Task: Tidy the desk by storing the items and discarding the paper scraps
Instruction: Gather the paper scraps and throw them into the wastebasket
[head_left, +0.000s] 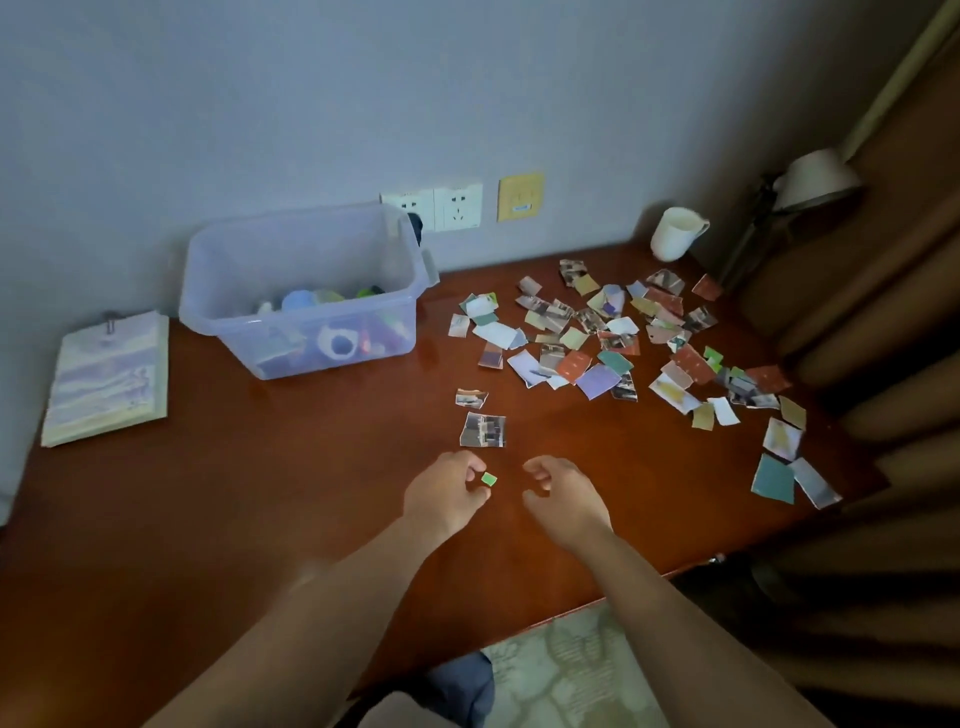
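Items look stowed in clear plastic storage bin (301, 291), back-left on reddish wooden tabletop (260, 493). Torn colourful paper scraps (623, 332) litter right side, approx. all undiscarded. Nearby, left hand (447, 491) seems to pinch small green paper square (489, 478); right hand (563, 491) loosely curled, empty.

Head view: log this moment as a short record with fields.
desk: brown wood
left grip: fingers curled at a small green scrap; pinch or mere touch unclear
right grip: loosely curled, holds nothing, right of the green scrap
paper scraps: many, scattered over the desk's right half
storage bin: clear plastic, no lid, back left, assorted items inside
mug: white, back right by the wall
notepad: at the desk's left edge
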